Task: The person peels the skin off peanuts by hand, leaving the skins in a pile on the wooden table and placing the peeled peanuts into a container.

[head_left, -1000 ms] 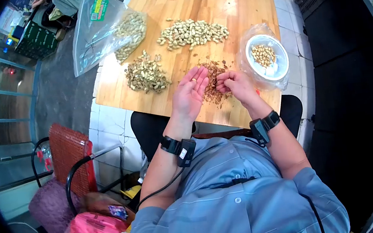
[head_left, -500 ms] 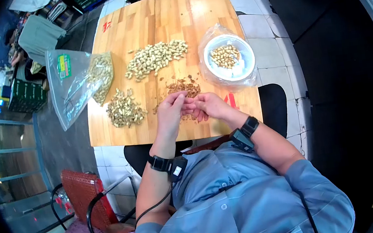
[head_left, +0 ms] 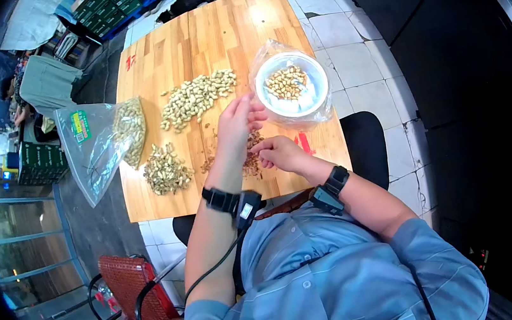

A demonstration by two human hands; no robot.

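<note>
My left hand (head_left: 240,122) is raised over the table beside the white bowl (head_left: 325,81), its fingers curled together; anything inside them is hidden. My right hand (head_left: 279,154) is lower, at the reddish skin flakes (head_left: 252,162), with thumb and forefinger pinched; I cannot make out anything between them. Shelled peanuts (head_left: 286,84) lie in the bowl, which stands in a clear plastic bag. Unshelled peanuts (head_left: 197,99) form a pile behind my left hand. To its left is a heap of broken shells (head_left: 166,170).
A clear bag of peanuts (head_left: 129,132) lies on the wooden table (head_left: 203,38) at the left. Beyond the table's far edge a dark animal (head_left: 195,0) lies on the tiles. A red chair (head_left: 132,287) stands at lower left. Another person's arm (head_left: 21,115) shows at far left.
My hands were together half a second ago and are now apart. My left hand has moved up toward the bowl, while my right stays near the flakes. The view has shifted.
</note>
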